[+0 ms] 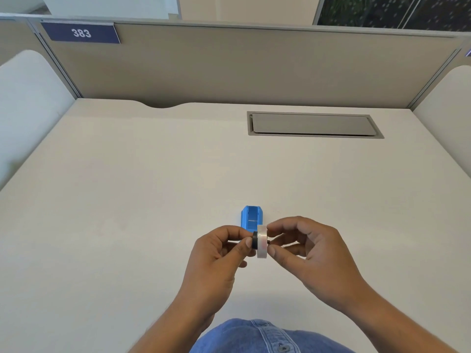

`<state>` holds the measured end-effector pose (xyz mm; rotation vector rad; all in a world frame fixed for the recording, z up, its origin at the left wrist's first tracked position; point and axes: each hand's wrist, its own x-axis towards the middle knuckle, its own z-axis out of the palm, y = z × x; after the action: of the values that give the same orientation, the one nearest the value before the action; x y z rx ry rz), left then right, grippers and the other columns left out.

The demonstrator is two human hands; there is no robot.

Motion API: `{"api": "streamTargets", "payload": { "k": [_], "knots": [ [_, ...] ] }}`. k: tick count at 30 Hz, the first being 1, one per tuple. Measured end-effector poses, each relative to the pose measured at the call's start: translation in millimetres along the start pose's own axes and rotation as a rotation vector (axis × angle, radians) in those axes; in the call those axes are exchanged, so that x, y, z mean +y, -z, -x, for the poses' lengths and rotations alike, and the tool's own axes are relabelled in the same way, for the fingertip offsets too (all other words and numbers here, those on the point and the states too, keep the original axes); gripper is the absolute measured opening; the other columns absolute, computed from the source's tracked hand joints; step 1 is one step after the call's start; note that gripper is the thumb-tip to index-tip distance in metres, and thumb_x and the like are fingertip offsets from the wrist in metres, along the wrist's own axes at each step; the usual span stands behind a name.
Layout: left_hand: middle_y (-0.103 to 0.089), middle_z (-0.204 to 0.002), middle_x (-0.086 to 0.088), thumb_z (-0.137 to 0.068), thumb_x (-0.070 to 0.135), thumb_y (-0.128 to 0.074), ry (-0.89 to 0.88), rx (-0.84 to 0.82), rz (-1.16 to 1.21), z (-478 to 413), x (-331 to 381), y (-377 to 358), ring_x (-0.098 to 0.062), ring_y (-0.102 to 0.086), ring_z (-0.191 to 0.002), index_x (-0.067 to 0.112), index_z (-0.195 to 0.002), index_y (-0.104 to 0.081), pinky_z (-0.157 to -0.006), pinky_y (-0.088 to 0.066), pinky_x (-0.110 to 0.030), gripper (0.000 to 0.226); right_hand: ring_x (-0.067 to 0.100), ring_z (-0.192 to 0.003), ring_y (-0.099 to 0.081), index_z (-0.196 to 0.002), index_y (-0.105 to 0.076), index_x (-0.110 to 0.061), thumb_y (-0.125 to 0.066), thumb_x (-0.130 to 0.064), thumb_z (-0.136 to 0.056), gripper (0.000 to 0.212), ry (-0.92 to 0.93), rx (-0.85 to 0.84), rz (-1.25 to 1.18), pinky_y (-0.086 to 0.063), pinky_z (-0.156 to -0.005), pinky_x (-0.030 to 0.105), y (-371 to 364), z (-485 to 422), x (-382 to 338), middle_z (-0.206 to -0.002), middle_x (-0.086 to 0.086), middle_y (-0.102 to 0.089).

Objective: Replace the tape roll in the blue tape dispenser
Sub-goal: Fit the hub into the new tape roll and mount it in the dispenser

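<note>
Both our hands share the grip on one small assembly held above the counter (127,200). Our left hand (219,253) pinches the black hub (255,240) between thumb and forefinger, closed on it. Our right hand (305,248) pinches the tape roll (262,241) from the other side, thumb below and forefinger on top, its other fingers curled loosely. We see the roll edge-on, pale and translucent, standing upright between our fingertips. The hub sits at the roll's left face, and a bit of black also shows at the right face, so it seems to pass through the core; how far in it sits we cannot tell.

Just beyond the roll lies the blue dispenser (251,217), resting on the counter with its open cavity facing up and no roll in it. The roll partly hides its near end from us.

Farther back, to the right, a grey cable hatch (312,124) is set flush in the counter. A partition (254,67) runs along the far edge, bearing a plate marked 383 (81,33). Our denim shirt (260,337) shows at the bottom.
</note>
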<state>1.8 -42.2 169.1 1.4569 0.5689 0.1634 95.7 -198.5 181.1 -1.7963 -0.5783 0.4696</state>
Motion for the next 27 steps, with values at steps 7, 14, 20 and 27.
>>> {"api": "streamTargets", "payload": {
  "k": [7, 14, 20, 27],
  "knots": [
    [-0.078, -0.079, 0.004, -0.092, 0.018, -0.066, 0.014, 0.006, -0.06, -11.7, -5.4, -0.2, -0.009, -0.069, -0.074, 0.025, -0.083, -0.075, -0.066, -0.052, -0.021, 0.014, 0.006, -0.067, -0.07, -0.081, -0.078, -0.031, -0.08, -0.015, -0.079, 0.017, -0.036, 0.023, 0.02, -0.049, -0.058, 0.01, -1.9, -8.9, 12.0, -0.078, -0.012, -0.077],
    [-0.065, -0.071, 0.022, -0.086, 0.025, -0.074, -0.029, 0.091, -0.266, -36.8, -18.7, -2.2, 0.001, -0.053, -0.059, 0.039, -0.077, -0.073, -0.051, -0.039, -0.009, 0.016, 0.004, -0.066, -0.064, -0.077, -0.077, -0.031, -0.077, -0.012, -0.082, 0.019, -0.031, 0.042, 0.164, -0.047, -0.054, 0.013, -1.5, -30.9, 32.1, -0.077, -0.019, -0.073],
    [-0.056, -0.082, 0.008, -0.086, 0.023, -0.073, -0.117, 0.117, -0.491, -80.9, -31.7, -2.6, -0.001, -0.044, -0.059, 0.032, -0.082, -0.073, -0.057, -0.039, -0.01, 0.01, 0.008, -0.07, -0.061, -0.078, -0.074, -0.028, -0.077, -0.012, -0.083, 0.016, 0.006, 0.06, 0.245, -0.043, -0.057, 0.011, -4.7, -65.4, 60.8, -0.079, -0.014, -0.067],
    [-0.053, -0.085, 0.009, -0.089, 0.022, -0.07, -0.118, 0.1, -0.644, -124.5, -46.3, -4.6, -0.001, -0.047, -0.062, 0.025, -0.088, -0.072, -0.057, -0.034, -0.015, 0.004, 0.008, -0.072, -0.06, -0.081, -0.075, -0.026, -0.077, -0.014, -0.082, 0.012, 0.02, 0.079, 0.306, -0.043, -0.058, 0.012, -12.0, -96.9, 93.9, -0.08, -0.013, -0.068]
  ]
}}
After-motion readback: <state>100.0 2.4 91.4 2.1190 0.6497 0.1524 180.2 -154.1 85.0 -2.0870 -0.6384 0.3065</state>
